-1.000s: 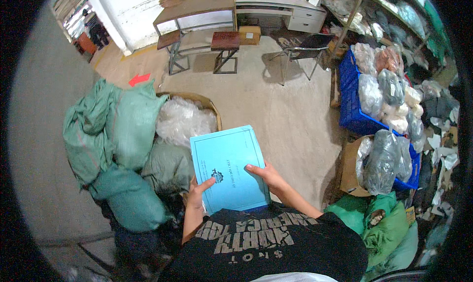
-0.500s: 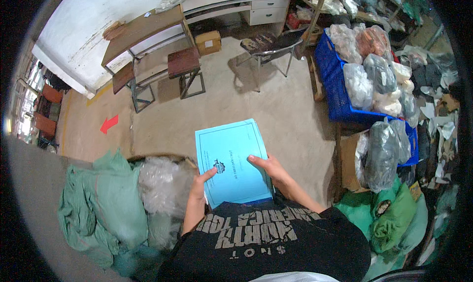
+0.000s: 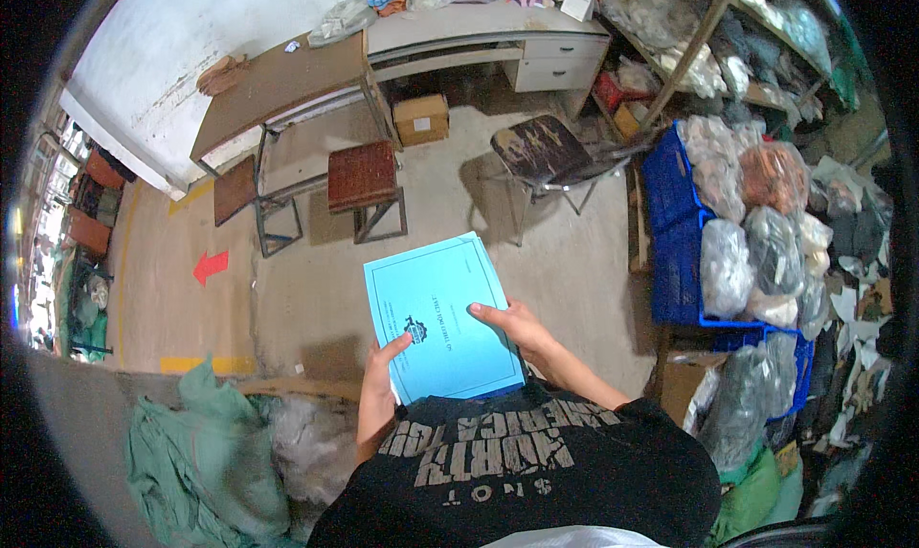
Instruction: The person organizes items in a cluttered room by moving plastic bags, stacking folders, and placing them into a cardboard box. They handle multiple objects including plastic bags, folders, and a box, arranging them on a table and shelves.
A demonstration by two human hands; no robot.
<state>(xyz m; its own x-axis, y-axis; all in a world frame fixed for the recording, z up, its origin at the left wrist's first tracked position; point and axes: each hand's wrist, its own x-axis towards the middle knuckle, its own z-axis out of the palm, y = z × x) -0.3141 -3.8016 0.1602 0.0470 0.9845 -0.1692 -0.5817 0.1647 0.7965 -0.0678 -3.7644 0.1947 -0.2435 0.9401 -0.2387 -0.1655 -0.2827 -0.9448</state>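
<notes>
A light blue, paper-covered booklet (image 3: 445,309) with a thin dark border and a gear-shaped emblem is held in front of my body, turned sideways. My left hand (image 3: 383,371) grips its lower left edge, thumb on the cover beside the emblem. On the right edge my right hand (image 3: 522,328) holds on, its thumb lying over the cover. The fingers of both hands are mostly hidden beneath the booklet. Its near edge meets the front of my black shirt (image 3: 517,467).
Ahead stand a brown table (image 3: 278,79), a stool (image 3: 362,177), a worn chair (image 3: 546,151), a cardboard box (image 3: 421,120) and a desk with drawers (image 3: 560,65). Blue crates (image 3: 675,270) with bagged material are at right. Green sacks (image 3: 206,452) lie at left. A red arrow (image 3: 211,267) marks the floor.
The view has shifted, so the furniture and crates sit lower and more of the desk and shelf shows. The booklet stays in both hands, slightly further left in the picture.
</notes>
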